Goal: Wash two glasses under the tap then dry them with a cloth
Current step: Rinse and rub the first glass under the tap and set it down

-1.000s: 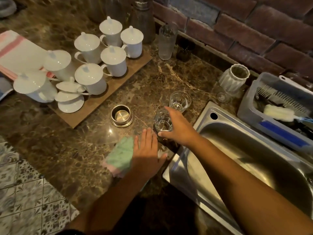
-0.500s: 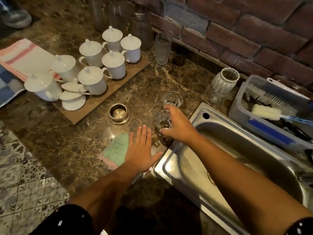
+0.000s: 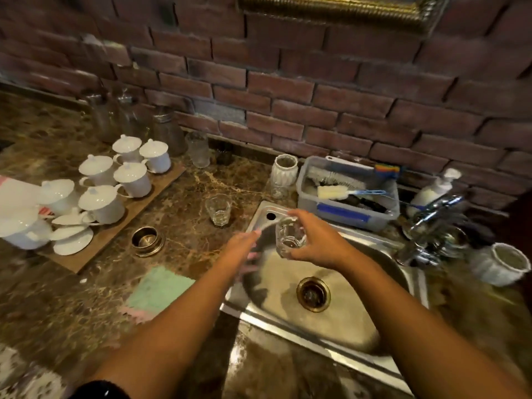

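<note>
My right hand (image 3: 319, 243) grips a small clear glass (image 3: 289, 239) and holds it over the left part of the steel sink (image 3: 339, 326). My left hand (image 3: 241, 250) is blurred, with its fingers stretched out just left of that glass, over the sink's rim. A second clear glass (image 3: 218, 209) stands upright on the marble counter left of the sink. A green and pink cloth (image 3: 157, 289) lies flat on the counter at the sink's near left. The chrome tap (image 3: 431, 223) stands at the sink's right side.
A wooden board (image 3: 115, 228) with several white lidded cups sits at the left. A small steel bowl (image 3: 146, 240) stands near the cloth. A grey tub of brushes (image 3: 345, 208), two white ribbed pots (image 3: 284, 168) (image 3: 501, 263) and a soap bottle (image 3: 434, 188) stand behind and beside the sink.
My right hand lifted one glass off the counter and carried it right, over the sink. My left hand left the cloth and moved up toward the glass. The view tilted up.
</note>
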Motion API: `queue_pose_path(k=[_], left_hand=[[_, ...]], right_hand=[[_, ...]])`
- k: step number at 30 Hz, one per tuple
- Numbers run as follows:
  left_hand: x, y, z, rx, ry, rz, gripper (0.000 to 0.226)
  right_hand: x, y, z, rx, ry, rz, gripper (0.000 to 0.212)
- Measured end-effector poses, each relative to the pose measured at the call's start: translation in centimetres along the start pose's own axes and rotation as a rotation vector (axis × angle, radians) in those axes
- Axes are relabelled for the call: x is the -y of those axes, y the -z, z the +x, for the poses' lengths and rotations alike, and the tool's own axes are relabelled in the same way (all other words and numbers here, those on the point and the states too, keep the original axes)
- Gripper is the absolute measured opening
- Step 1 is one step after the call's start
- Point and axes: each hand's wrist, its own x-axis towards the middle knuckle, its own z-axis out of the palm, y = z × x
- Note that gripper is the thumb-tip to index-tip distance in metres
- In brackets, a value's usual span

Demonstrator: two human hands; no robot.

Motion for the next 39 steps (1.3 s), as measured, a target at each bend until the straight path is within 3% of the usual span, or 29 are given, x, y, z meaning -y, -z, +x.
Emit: queue_pose_path(k=[5,8,12,17,20,23,25,28,29,32,35,39], left_hand=[[2.2,-7.3,-3.3,0.370,0.139,-0.314,0.079],[3.2,-10.7,-5.1,0.516,0.212,-0.448,0.076],[3.9,-14.3,-6.8,0.662,0.259,-0.409,0.066],[4.1,-17.3,-6.8,0.662,0.246,-0.313,0.055],[4.1,-18.6,-5.7,0.617,0.260,-0.257,0.059],[3.9,-19.2,-4.5,0.532,0.305,-0.251,0.067],[3.9,-19.5,-3.6,0.474,0.326,-0.281,0.069],[3.9,-19.8,-2.4,0.421,0.338,-0.316,0.065],[4.0,-19.9,-2.0,0.412,0.339,-0.328,0.063],[4.2,-20.3,-1.1,0.404,0.336,-0.350,0.060],[4.4,-20.8,-0.1,0.404,0.338,-0.346,0.060],[4.4,-21.4,1.0,0.384,0.341,-0.347,0.065]], right_hand=[[-1.9,2.8,-6.2,-0.040,-0.054,0.028,0.085],[-3.7,3.4,-8.9,-0.020,-0.100,0.061,0.085],[-6.6,4.1,-11.7,-0.040,-0.167,0.004,0.091],[-9.6,4.7,-13.8,-0.072,-0.203,0.094,0.094],[-12.1,5.9,-14.7,-0.068,-0.207,0.398,0.083],[-16.6,7.5,-15.0,-0.211,-0.351,0.721,0.051],[-20.5,8.3,-14.9,-0.360,-0.492,0.976,0.029],[-25.1,9.4,-14.3,-0.703,-0.611,1.600,0.030],[-26.2,9.8,-14.1,-0.833,-0.645,1.651,0.029],[-29.0,10.3,-12.2,-1.058,-0.795,1.384,0.027],[-30.9,10.0,-9.5,-1.022,-0.816,1.072,0.018],[-32.9,9.2,-5.9,-0.957,-0.763,0.774,0.028]])
